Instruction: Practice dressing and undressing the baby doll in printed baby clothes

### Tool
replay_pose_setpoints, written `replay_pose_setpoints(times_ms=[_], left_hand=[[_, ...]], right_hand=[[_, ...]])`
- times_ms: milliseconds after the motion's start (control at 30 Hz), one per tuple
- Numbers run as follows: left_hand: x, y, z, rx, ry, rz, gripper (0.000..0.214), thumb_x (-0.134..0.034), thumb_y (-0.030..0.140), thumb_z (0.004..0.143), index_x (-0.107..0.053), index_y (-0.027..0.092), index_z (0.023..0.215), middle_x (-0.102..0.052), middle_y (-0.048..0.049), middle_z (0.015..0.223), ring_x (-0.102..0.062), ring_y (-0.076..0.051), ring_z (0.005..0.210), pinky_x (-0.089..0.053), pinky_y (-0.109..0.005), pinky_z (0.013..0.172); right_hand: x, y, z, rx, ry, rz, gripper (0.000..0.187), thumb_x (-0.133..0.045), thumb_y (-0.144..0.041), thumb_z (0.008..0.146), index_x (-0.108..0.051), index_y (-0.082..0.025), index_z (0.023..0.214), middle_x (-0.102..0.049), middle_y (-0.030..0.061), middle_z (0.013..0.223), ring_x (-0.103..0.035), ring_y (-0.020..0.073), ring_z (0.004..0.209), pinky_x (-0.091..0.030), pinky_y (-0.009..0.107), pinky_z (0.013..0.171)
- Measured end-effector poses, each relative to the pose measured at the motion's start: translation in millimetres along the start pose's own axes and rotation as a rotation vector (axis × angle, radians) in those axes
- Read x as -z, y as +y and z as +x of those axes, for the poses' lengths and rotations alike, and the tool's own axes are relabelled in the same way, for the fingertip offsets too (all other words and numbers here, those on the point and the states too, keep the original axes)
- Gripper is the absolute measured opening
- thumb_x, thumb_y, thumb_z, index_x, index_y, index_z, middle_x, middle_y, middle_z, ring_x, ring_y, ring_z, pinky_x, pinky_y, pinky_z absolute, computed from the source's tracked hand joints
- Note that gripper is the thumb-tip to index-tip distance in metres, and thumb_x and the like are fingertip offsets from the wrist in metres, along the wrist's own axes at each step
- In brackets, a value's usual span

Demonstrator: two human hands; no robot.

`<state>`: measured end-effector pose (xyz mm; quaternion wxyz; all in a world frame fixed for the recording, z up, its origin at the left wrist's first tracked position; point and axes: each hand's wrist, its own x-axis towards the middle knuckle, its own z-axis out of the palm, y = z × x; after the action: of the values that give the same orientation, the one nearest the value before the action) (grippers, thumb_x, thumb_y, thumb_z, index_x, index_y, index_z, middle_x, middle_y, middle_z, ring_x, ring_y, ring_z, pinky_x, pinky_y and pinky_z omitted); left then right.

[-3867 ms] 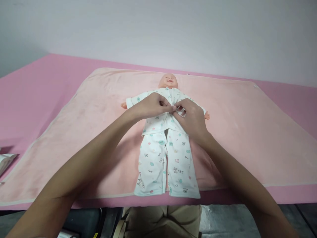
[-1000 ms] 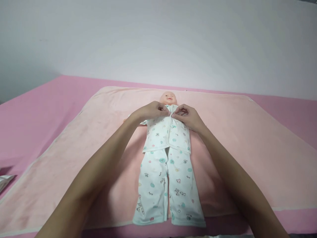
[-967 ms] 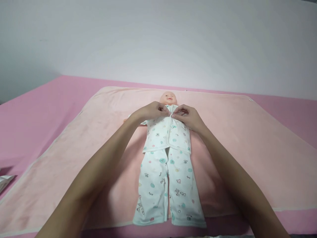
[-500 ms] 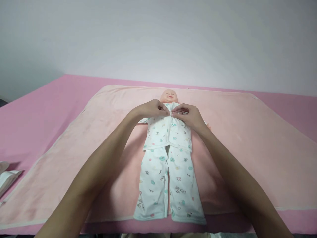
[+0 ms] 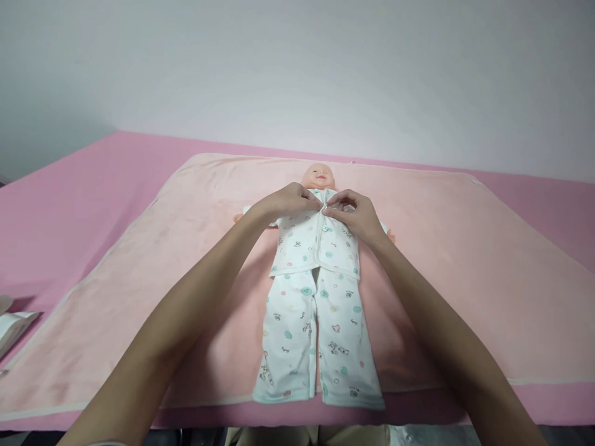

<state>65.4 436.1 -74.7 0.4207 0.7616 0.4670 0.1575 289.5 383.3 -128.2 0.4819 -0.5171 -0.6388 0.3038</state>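
A baby doll (image 5: pixel 320 176) lies on its back, head away from me, in a white printed jacket (image 5: pixel 297 244) and matching trousers (image 5: pixel 288 341). At the upper chest, my left hand (image 5: pixel 297 201) pinches the jacket's front edge. Opposite it, my right hand (image 5: pixel 354 214) has thumb and fingertips closed on the other side of the same front opening. The fingertips of both hands almost meet, and hide the spot they work on. Below them a round button (image 5: pixel 325 228) shows on the jacket front. The doll's small hands stick out of the sleeves on either side.
Under the doll a light pink blanket (image 5: pixel 465 279) spreads over a darker pink table cover (image 5: pixel 69 204). At the left edge lies a white folded item (image 5: pixel 13 328), partly out of view. A pale wall (image 5: pixel 325 74) rises behind the table.
The view has shifted slightly. Both hands stay at the upper jacket front; my left fingers have turned a little, and more of the doll's sleeve and hand on the left shows.
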Motion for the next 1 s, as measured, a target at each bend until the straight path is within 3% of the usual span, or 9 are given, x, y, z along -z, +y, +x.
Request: replay_pose_setpoints(times_ms=[267, 433, 533, 700, 867, 1000], left_hand=[[-0.4, -10.1, 1.7, -0.043, 0.02, -0.029, 0.023, -0.08, 0.044, 0.082, -0.074, 0.023, 0.074, -0.06, -0.005, 0.077, -0.057, -0.02, 0.07, -0.036, -0.034, 0.063], [5.7, -7.8, -3.8, -0.069, -0.027, -0.028, 0.04, -0.08, 0.051, 0.082, -0.061, 0.022, 0.062, -0.045, -0.0023, 0.067, -0.044, -0.016, 0.062, -0.029, -0.034, 0.062], [-1.1, 0.4, -7.2, -0.042, 0.006, 0.013, 0.041, -0.081, 0.052, 0.08, -0.059, 0.022, 0.062, -0.041, -0.0019, 0.067, -0.04, -0.015, 0.061, -0.025, -0.035, 0.062], [-18.9, 8.6, -5.3, 0.034, 0.107, 0.007, 0.031, -0.08, 0.047, 0.08, -0.067, 0.021, 0.067, -0.046, -0.0023, 0.067, -0.04, -0.015, 0.06, -0.028, -0.035, 0.06], [-10.6, -0.3, -2.3, 0.0, 0.062, 0.003, 0.031, -0.078, 0.051, 0.082, -0.072, 0.023, 0.072, -0.054, -0.0034, 0.069, -0.049, -0.017, 0.063, -0.033, -0.034, 0.062], [-4.5, -9.5, 0.9, -0.041, 0.019, -0.013, 0.037, -0.076, 0.056, 0.085, -0.07, 0.023, 0.07, -0.051, -0.0027, 0.068, -0.045, -0.015, 0.061, -0.031, -0.034, 0.061]], right_hand=[[-6.3, -28.3, -13.1, 0.053, 0.062, -0.137, 0.028, -0.091, -0.045, 0.081, -0.073, -0.025, 0.085, -0.081, 0.0047, 0.097, -0.073, 0.0232, 0.087, -0.06, 0.039, 0.08], [-10.8, -26.8, -12.3, 0.157, 0.012, -0.232, 0.014, -0.077, -0.034, 0.089, -0.067, -0.025, 0.085, -0.076, 0.0042, 0.1, -0.07, 0.0215, 0.091, -0.057, 0.037, 0.081], [-9.2, -19.7, -8.3, 0.109, -0.024, -0.171, 0.02, -0.078, -0.036, 0.087, -0.062, -0.025, 0.085, -0.075, 0.0042, 0.1, -0.068, 0.0219, 0.093, -0.055, 0.036, 0.079], [-3.0, -9.4, -1.6, 0.004, -0.049, -0.102, 0.04, -0.089, -0.047, 0.078, -0.057, -0.025, 0.084, -0.073, 0.0014, 0.093, -0.061, 0.0189, 0.084, -0.051, 0.035, 0.079], [2.1, -1.1, 0.0, -0.018, -0.089, -0.111, 0.042, -0.09, -0.054, 0.08, -0.064, -0.025, 0.095, -0.068, -0.0006, 0.094, -0.055, 0.0163, 0.079, -0.049, 0.033, 0.079], [4.0, 0.7, -0.3, 0.038, -0.149, -0.183, 0.034, -0.081, -0.057, 0.09, -0.068, -0.025, 0.096, -0.062, -0.0006, 0.091, -0.051, 0.0166, 0.08, -0.047, 0.033, 0.079]])
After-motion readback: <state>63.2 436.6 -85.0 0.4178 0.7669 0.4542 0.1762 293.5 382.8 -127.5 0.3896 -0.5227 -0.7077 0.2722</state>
